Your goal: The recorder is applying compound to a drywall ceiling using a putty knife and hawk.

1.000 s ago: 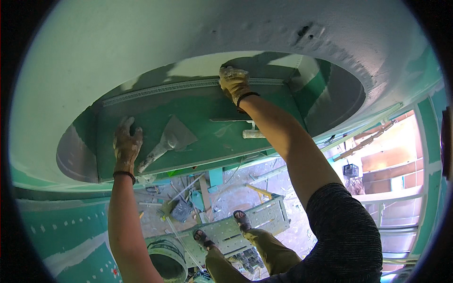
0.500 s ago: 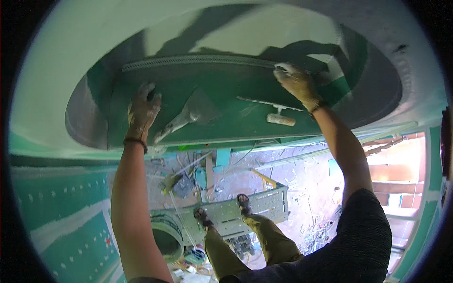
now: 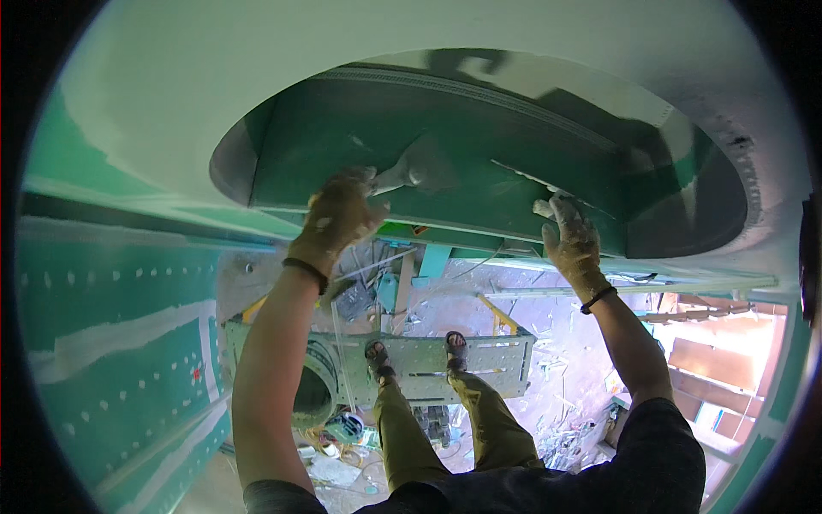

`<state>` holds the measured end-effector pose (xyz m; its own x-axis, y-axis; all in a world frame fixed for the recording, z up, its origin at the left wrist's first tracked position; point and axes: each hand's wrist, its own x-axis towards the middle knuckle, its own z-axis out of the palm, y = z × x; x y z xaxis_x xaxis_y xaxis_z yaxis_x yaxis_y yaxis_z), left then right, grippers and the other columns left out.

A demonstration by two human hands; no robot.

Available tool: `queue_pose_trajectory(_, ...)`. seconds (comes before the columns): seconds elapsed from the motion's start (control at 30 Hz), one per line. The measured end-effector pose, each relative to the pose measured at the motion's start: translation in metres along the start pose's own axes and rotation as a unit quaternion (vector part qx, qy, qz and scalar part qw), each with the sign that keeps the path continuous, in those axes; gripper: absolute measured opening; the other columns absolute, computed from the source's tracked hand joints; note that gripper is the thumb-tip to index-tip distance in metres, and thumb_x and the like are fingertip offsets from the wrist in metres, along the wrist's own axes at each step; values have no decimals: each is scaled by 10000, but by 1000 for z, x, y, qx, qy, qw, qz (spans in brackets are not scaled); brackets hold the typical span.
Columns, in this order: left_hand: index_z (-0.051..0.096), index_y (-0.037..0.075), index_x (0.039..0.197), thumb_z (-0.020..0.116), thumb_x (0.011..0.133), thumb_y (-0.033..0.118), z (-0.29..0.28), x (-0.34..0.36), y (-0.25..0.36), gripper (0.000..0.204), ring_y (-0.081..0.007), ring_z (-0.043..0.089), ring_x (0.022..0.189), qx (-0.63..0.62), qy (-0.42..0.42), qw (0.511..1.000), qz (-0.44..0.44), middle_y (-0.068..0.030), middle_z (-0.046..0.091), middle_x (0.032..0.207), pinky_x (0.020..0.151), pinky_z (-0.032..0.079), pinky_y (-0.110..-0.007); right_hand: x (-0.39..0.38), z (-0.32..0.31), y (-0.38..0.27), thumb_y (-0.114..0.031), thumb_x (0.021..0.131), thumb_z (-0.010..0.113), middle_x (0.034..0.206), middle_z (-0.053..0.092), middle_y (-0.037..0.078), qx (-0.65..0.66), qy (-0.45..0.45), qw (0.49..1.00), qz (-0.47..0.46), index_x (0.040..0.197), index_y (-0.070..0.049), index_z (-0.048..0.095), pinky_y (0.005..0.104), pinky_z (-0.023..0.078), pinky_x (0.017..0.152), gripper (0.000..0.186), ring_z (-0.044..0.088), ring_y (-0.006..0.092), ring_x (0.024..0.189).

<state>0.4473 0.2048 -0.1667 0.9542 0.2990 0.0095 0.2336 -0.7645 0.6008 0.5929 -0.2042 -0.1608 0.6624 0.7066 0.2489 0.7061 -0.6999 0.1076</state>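
My left hand (image 3: 340,218), gloved and whitened with plaster, is at the front edge of the green board (image 3: 325,150) in an oval recess. Its fingers are curled but apart at the handle end of a wide putty knife (image 3: 428,170); whether they touch it I cannot tell. My right hand (image 3: 572,244), also gloved, has fingers apart at the same edge, just in front of a flat trowel (image 3: 522,171) with a whitened handle, partly hidden by the fingers. A perforated strip (image 3: 505,107) runs along the back of the recess.
A perforated platform (image 3: 505,360) is under my sandalled feet, with a round bucket (image 3: 312,385) beside them. Rubble, offcuts and tools (image 3: 342,471) litter the floor below. A patched green wall (image 3: 120,343) stands at left, a bright opening (image 3: 719,360) at right.
The recess has shifted in view. My right hand has come down from the back strip to the front edge. My left hand now overlaps the putty knife's handle end.
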Motion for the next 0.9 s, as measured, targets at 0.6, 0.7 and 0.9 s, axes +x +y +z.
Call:
queue_pose_trajectory(0.6, 619, 12, 1096, 671, 803, 165, -13, -20, 16, 335, -412, 671, 1028, 8, -55, 990, -126, -253, 682, 1034, 846, 566, -489, 68, 3, 36, -158, 860, 768, 1140, 711, 117, 120, 34, 986, -113, 1135, -97, 679, 417, 558, 921, 295, 684, 315, 1067)
queue_pose_trajectory(0.7, 570, -8, 1087, 670, 798, 211, -8, -91, 0, 376, -447, 666, 884, -157, -16, 979, -132, -264, 668, 959, 774, 535, -498, 109, -18, -8, -180, 872, 761, 1117, 713, 114, 86, 42, 987, -131, 1158, -106, 679, 415, 558, 903, 307, 684, 313, 1047)
queue_pose_trajectory(0.9, 551, 21, 1099, 612, 806, 156, 47, -249, 28, 329, -337, 654, 758, -359, -10, 892, -273, -186, 653, 867, 682, 511, -446, 193, 57, -47, -304, 935, 683, 1261, 679, 105, -104, 157, 943, -275, 1311, -152, 611, 449, 546, 885, 412, 668, 298, 1100)
